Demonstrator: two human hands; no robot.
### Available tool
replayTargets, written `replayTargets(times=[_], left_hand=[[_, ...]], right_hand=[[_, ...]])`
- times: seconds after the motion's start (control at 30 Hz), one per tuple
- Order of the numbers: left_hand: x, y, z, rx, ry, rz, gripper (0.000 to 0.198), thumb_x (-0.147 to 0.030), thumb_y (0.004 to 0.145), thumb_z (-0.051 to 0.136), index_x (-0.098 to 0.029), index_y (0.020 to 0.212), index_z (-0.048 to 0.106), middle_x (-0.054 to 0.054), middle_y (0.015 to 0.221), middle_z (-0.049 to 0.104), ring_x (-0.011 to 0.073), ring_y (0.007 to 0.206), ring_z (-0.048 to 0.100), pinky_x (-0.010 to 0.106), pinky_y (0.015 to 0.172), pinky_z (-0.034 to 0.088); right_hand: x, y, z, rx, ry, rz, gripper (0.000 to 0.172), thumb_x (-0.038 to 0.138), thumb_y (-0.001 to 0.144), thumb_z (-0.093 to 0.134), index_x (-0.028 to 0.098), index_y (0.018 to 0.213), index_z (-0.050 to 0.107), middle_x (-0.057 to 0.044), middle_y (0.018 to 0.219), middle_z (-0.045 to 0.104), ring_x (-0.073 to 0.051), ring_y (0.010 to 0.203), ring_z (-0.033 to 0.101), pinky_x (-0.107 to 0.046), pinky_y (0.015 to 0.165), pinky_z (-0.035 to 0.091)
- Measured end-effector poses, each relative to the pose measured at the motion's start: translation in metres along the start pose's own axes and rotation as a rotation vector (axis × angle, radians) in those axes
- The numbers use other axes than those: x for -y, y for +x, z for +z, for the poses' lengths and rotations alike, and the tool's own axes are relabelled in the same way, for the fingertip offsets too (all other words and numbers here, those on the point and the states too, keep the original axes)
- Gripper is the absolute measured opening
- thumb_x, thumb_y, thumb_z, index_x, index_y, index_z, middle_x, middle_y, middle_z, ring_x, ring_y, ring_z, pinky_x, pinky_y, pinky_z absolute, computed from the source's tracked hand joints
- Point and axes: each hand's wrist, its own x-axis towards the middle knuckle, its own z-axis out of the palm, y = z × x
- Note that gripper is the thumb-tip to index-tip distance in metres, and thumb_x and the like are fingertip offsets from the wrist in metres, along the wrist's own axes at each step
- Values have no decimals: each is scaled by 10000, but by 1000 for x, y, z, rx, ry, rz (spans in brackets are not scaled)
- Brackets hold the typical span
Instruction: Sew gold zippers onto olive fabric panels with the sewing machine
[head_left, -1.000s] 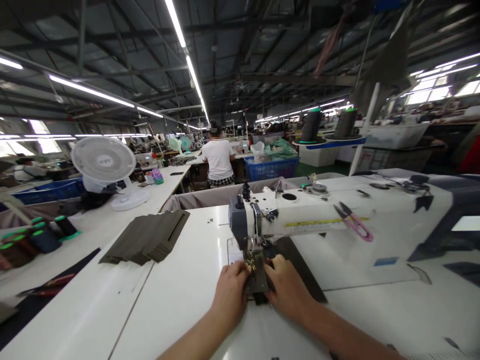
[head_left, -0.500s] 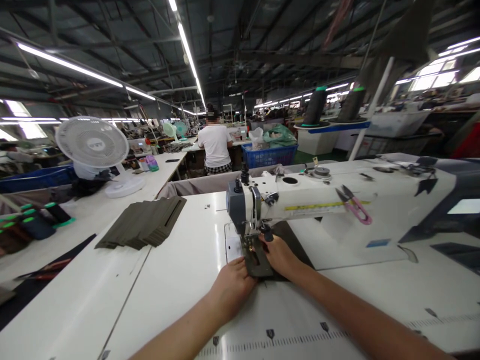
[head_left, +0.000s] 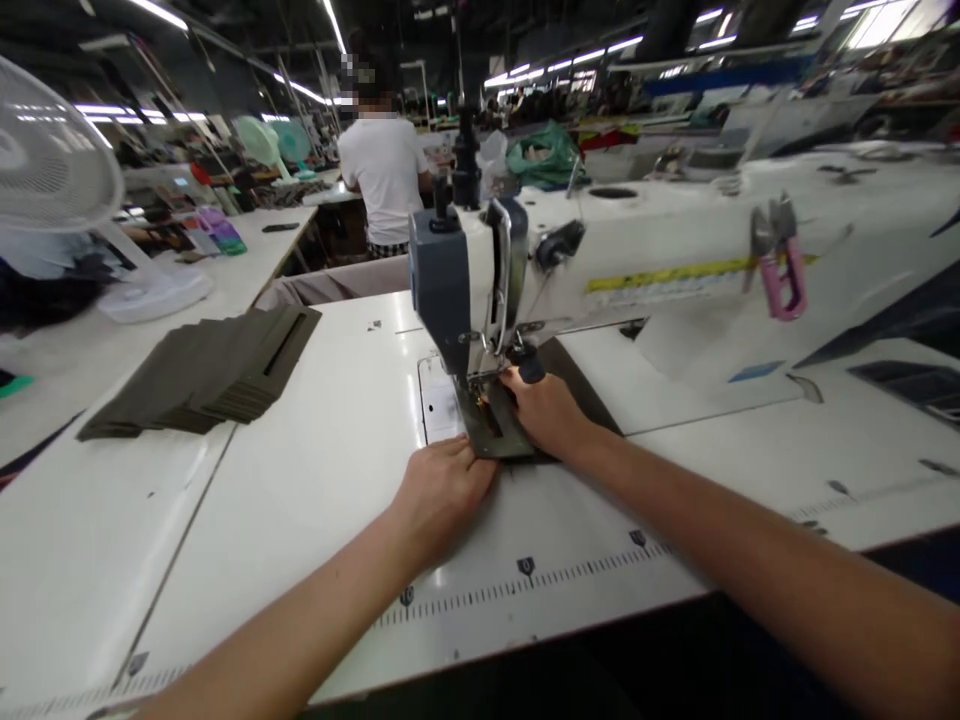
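A white sewing machine (head_left: 645,250) stands on the white table (head_left: 315,470), its grey head over the needle plate. Under the presser foot lies a small olive fabric piece (head_left: 496,432). My left hand (head_left: 442,488) rests flat on the table with its fingertips pressing the near left corner of that piece. On the right side of the piece, next to the needle, my right hand (head_left: 546,408) lies on the fabric with its fingers bent down on it. A dark fabric strip (head_left: 581,385) runs behind my right hand under the machine arm.
A stack of olive fabric pieces (head_left: 206,370) lies at the left of the table. Pink thread snips (head_left: 780,262) hang on the machine arm. A white fan (head_left: 67,190) stands at far left. A person in a white shirt (head_left: 384,175) sits at a bench beyond.
The camera has dropped lower and closer to the machine. Both hands stay on the fabric piece; the left hand has slid back to its near corner and the right sits beside the needle.
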Motion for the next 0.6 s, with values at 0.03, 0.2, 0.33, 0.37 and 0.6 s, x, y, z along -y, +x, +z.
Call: replayTargets(times=[0.03,0.2,0.33,0.37,0.6], left_hand=[[-1,0,1,11,4,-18,258,-149,897,363,-123,751,574,60,747,652,189,696,629,334,622,542],[-1,-2,3,44,14,-39,263,-168,901,350,-135,752,565,36,691,626,163,628,603,301,565,506],[1,-2,3,67,40,-17,255,-169,894,356,-133,760,570,28,678,617,153,613,593,288,562,488],[1,-2,3,75,46,-12,252,-167,892,357,-131,771,575,28,683,618,153,618,594,286,566,487],[0,-2,2,113,66,4,241,-147,878,376,-129,760,585,41,687,624,174,627,593,302,560,485]], right_hand=[[-1,1,0,8,13,-1,112,148,796,500,111,795,606,-85,821,636,-174,747,577,-231,657,390],[-3,5,2,-14,67,-40,99,102,766,513,109,739,608,-39,755,630,-129,687,562,-199,627,387],[-3,6,5,-128,-30,-22,124,125,770,498,99,734,614,-78,782,632,-172,733,568,-241,651,394],[-3,6,6,-132,-46,-17,134,140,777,493,96,745,615,-86,784,632,-179,742,568,-247,655,395],[-3,12,15,-89,-89,124,241,155,836,385,100,806,618,-122,862,636,-218,828,576,-280,695,400]])
